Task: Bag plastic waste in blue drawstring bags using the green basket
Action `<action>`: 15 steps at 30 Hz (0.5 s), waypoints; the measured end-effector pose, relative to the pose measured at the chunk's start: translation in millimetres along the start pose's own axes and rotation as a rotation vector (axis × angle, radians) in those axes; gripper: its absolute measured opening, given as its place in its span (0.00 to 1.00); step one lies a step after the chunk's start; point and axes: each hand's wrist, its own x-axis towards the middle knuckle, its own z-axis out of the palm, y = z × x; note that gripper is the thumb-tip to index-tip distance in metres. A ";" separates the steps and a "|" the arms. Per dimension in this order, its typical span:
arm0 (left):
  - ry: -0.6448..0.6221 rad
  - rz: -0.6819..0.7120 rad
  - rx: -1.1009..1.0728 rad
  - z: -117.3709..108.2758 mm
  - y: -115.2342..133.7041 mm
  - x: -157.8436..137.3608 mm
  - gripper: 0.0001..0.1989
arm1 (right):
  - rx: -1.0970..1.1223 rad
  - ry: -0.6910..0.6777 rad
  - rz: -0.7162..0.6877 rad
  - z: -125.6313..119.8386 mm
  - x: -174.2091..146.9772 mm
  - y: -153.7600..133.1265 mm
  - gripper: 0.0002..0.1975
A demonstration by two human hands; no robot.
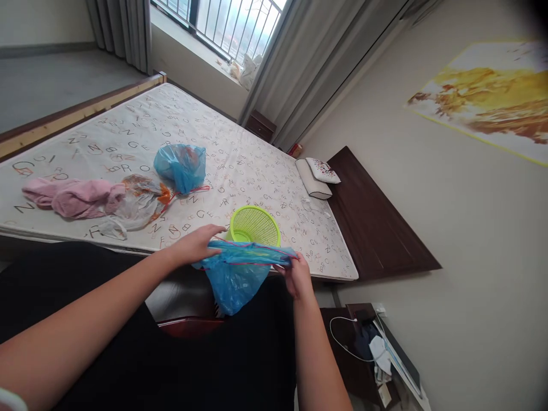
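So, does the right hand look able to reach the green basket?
Probably yes: the green basket stands close to the right hand, though the blue bag this hand holds is partly in front.

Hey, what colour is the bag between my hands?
The bag is translucent blue with a red drawstring; it shows best in the head view.

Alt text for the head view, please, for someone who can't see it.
A person's left hand and right hand stretch a translucent blue plastic bag with red strings between them, in front of a lime-green perforated plastic basket on a white letter-printed mattress. Farther left lie a bulging blue plastic bag, a clear plastic bag and pink fabric.
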 end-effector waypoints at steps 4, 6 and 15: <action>0.048 0.251 -0.010 28.4 15.5 2.7 0.35 | 0.079 -0.187 0.051 29.4 -20.4 -0.2 0.15; 0.050 0.115 0.004 35.5 9.1 7.3 0.32 | 0.118 -0.251 0.056 37.4 -28.7 -6.5 0.15; 0.430 -0.526 -0.329 1.0 -44.4 32.8 0.06 | -0.116 -0.348 0.016 7.0 -40.0 -55.4 0.12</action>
